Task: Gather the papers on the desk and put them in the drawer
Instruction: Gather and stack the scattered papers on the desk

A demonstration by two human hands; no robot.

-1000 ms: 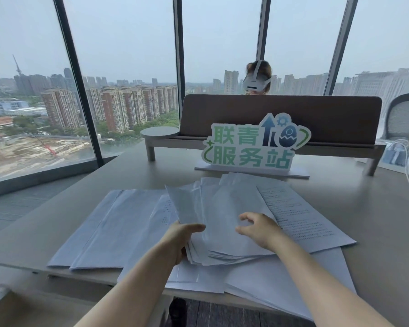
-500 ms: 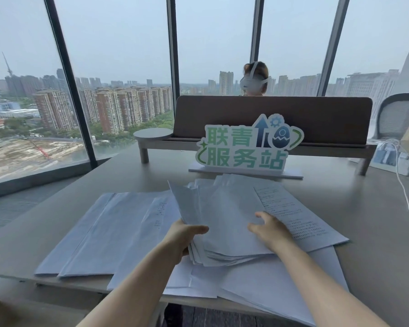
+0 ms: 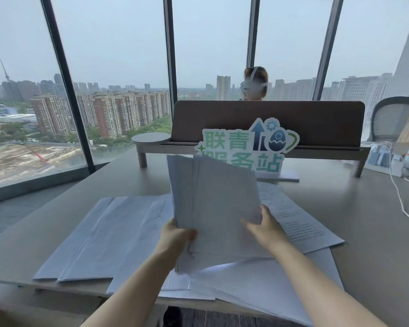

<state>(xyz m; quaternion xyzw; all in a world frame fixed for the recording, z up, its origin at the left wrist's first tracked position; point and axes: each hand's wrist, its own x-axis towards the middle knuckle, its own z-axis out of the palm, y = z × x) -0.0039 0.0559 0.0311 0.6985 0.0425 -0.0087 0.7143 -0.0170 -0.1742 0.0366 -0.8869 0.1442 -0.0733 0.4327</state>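
Desk (image 3: 364, 232) by the big windows — stack of papers (image 3: 217, 204) just got tipped upright, frame centre.
Left hand (image 3: 175, 234) and right hand (image 3: 265, 228) pinch its sides; loose sheets (image 3: 104, 237) still lie flat, no drawer visible.

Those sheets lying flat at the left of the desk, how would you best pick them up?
Probably by the near edge of the flat sheets, coming from the desk's front. That edge lies at the desk's rim, so fingers could slip under it; elsewhere the sheets lie flush. Both hands are busy: left hand and right hand grip the raised stack.
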